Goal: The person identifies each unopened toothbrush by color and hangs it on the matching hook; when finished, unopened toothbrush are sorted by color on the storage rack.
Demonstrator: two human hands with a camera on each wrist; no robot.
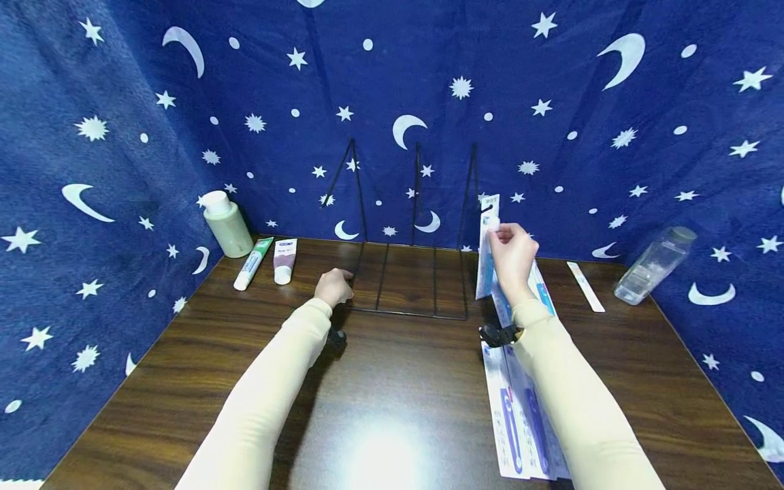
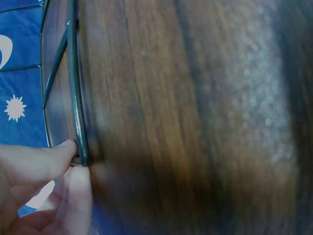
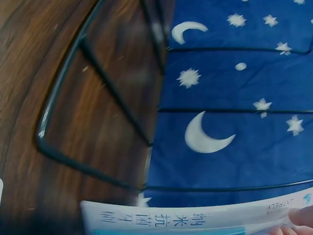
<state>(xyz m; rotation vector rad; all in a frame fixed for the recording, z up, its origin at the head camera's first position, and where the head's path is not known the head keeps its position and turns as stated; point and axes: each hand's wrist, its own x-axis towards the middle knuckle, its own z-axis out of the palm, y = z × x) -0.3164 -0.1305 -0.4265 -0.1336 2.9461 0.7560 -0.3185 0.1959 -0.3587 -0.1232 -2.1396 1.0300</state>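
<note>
A black wire rack (image 1: 407,314) stands on the wooden table against the blue cloth. My left hand (image 1: 334,287) pinches its front left corner; in the left wrist view, thumb and finger meet at the end of the wire (image 2: 76,93). By the rack's right side, my right hand (image 1: 513,258) grips a packaged toothbrush (image 1: 484,275) by its upper part. The flat pack is upright, with a hang hole near its top. In the right wrist view the white and blue pack (image 3: 161,215) lies along the rack's side wire, and only fingertips (image 3: 301,217) show.
More packaged toothbrushes (image 1: 511,429) lie under and beside my right forearm. At the left are a pump-less green bottle (image 1: 229,228), a toothpaste tube (image 1: 253,264) and a smaller tube (image 1: 284,261). A narrow white strip (image 1: 586,287) and clear bottle (image 1: 654,267) are at the right.
</note>
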